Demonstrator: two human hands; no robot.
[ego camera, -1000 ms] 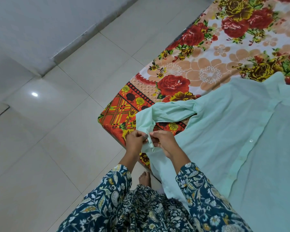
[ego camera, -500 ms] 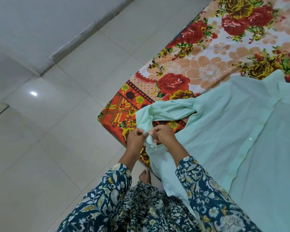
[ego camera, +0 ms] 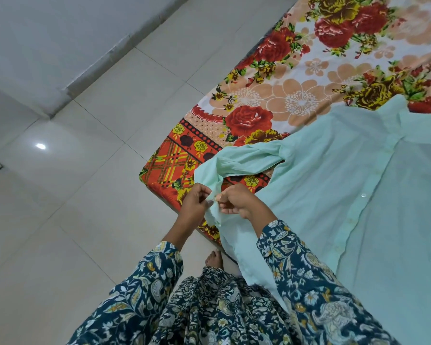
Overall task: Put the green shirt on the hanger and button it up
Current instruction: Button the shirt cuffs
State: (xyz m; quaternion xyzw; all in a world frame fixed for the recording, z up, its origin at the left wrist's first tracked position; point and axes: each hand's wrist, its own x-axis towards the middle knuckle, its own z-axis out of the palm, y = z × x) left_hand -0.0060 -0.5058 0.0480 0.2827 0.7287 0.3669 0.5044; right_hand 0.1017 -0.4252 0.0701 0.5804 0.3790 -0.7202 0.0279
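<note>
A pale green shirt [ego camera: 334,185] lies spread on the flowered bedsheet [ego camera: 279,100], front up, its button placket running down the right half. One sleeve [ego camera: 241,159] is folded across the bed's corner toward me. My left hand [ego camera: 194,202] and my right hand [ego camera: 237,201] meet at the sleeve's cuff [ego camera: 215,207], each pinching the cloth from its own side. A white button [ego camera: 364,194] shows on the placket. No hanger is in view.
The bed's corner [ego camera: 159,185] juts out over a pale tiled floor [ego camera: 72,207]. A wall base [ego camera: 105,63] runs along the upper left. My bare foot [ego camera: 214,258] stands on the floor close to the bed edge, below the hanging shirt hem.
Both hands stay at the cuff, working it with small finger movements. The sleeve has shifted slightly; the shirt body has not moved.
</note>
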